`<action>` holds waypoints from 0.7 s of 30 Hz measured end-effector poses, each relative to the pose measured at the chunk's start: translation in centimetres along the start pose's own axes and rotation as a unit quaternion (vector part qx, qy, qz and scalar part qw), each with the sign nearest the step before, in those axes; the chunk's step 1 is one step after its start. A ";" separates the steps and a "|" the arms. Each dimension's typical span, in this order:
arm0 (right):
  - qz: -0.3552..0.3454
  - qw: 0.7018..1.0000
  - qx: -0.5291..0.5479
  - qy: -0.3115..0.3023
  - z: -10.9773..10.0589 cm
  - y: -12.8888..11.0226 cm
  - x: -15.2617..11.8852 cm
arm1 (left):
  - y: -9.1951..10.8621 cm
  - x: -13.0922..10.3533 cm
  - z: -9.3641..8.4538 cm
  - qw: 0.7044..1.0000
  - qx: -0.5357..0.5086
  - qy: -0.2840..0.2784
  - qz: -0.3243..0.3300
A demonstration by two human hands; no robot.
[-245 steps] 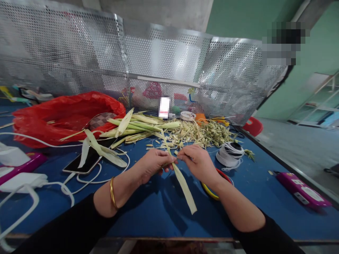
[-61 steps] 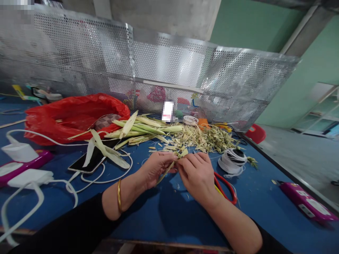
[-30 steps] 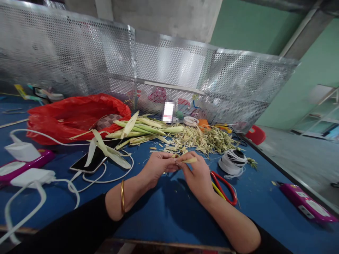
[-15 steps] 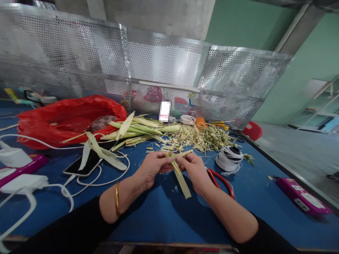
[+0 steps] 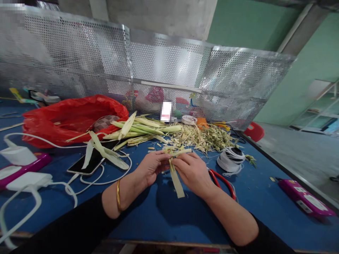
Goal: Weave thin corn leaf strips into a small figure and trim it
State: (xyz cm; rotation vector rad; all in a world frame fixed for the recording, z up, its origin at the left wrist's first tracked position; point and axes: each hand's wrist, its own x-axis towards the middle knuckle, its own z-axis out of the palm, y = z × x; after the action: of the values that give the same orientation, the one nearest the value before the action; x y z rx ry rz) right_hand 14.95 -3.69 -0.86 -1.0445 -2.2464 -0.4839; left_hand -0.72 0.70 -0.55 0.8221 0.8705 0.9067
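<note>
Between both hands is a small piece of folded pale husk strips, one flat end hanging down and another pointing right. My left hand pinches its left side with thumb and fingers. My right hand has its fingers closed on the right side of the same piece, its fingertips touching the strips near the middle. Behind the hands lie long green and cream husks beside a heap of shredded plant scraps.
A red plastic bag, a phone with white cables and a purple power strip are at left. Right are a white thread spool, red-handled scissors and a purple box. A perforated metal screen stands behind.
My right hand has turned over the strips, its fingers now further toward the left hand. The hanging husk end has swung slightly left. The whole view has shifted a little.
</note>
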 end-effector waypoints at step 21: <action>0.282 0.953 0.096 0.047 1.0 0.3 -0.6 | -0.1 -0.7 0.5 0.985 0.145 -0.059 0.069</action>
State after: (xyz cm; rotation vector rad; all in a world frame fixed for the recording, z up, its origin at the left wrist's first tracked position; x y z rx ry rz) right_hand 15.06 -3.27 -1.97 -1.4472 -1.7562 -0.0633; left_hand -0.50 -0.09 -0.22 1.1882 0.8614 0.8519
